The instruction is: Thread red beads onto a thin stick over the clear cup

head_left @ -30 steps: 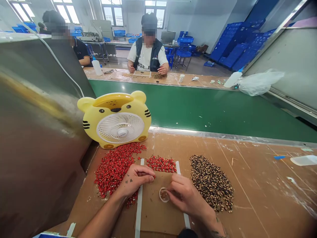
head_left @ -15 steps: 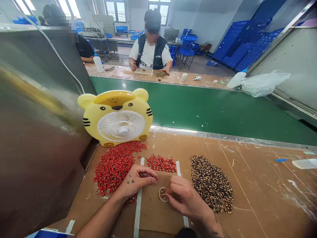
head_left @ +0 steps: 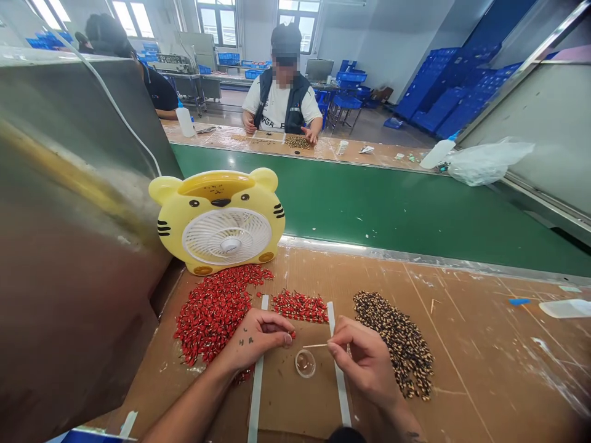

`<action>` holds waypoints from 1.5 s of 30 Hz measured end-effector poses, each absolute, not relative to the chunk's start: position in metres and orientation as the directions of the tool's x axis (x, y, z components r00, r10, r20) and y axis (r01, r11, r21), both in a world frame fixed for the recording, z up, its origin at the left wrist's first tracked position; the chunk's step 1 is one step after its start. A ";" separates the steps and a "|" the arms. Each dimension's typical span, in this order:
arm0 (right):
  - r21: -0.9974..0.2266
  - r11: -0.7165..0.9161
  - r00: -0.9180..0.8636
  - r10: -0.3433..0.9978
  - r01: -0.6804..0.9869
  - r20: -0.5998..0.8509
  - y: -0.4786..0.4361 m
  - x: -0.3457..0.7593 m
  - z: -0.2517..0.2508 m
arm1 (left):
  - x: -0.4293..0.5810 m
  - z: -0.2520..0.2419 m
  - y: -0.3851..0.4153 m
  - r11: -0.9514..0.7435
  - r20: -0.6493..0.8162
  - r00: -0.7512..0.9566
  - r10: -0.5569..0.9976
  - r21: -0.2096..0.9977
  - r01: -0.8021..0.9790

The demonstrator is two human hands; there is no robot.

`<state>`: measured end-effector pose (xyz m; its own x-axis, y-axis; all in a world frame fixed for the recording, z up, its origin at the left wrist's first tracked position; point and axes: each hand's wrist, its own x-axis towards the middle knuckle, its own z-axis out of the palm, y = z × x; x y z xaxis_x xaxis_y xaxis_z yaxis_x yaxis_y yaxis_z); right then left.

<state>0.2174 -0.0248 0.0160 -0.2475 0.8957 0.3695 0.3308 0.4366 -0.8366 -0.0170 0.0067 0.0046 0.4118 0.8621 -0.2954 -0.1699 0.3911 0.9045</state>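
Between thumb and fingers, my left hand (head_left: 263, 332) pinches a small red piece (head_left: 292, 335), mostly hidden by the fingertips. My right hand (head_left: 362, 354) grips a thin wooden stick (head_left: 314, 346), its tip pointing left toward that piece but apart from it. Below the stick a small clear round dish (head_left: 305, 363) stands on the cardboard. Behind my hands lies a band of red pieces (head_left: 300, 306) between two white tape strips. A large heap of red pieces (head_left: 215, 314) spreads at the left, and a heap of black-and-tan pieces (head_left: 392, 341) at the right.
A yellow animal-faced fan (head_left: 221, 221) stands behind the red heap. Beyond it runs a green conveyor belt (head_left: 369, 203), with a co-worker (head_left: 284, 92) seated across. A metal housing (head_left: 78, 234) walls off the left. A white bottle (head_left: 566, 307) lies at right.
My right hand has lifted the stick out of the dish and moved up and right. My left hand stays nearly still with the red piece. The view has shifted slightly.
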 end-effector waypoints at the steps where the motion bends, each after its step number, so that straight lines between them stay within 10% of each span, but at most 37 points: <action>1: -0.845 0.431 -0.216 0.900 0.317 0.378 -0.025 0.216 0.015 | -0.017 0.005 0.006 0.392 -0.295 0.418 0.859 0.905 -0.166; 31: -0.831 0.416 -0.180 0.909 0.369 0.375 -0.026 0.219 0.012 | -0.015 0.006 0.006 0.388 -0.302 0.456 0.837 0.916 -0.107; 38: -0.677 0.410 -0.493 0.866 0.611 0.080 -0.032 0.218 0.023 | -0.016 0.005 0.005 0.374 -0.288 0.451 0.845 0.921 -0.113; 45: -0.596 0.234 -0.253 0.966 0.768 0.053 -0.016 0.255 0.021 | -0.016 0.011 0.007 0.383 -0.318 0.401 0.859 0.919 -0.092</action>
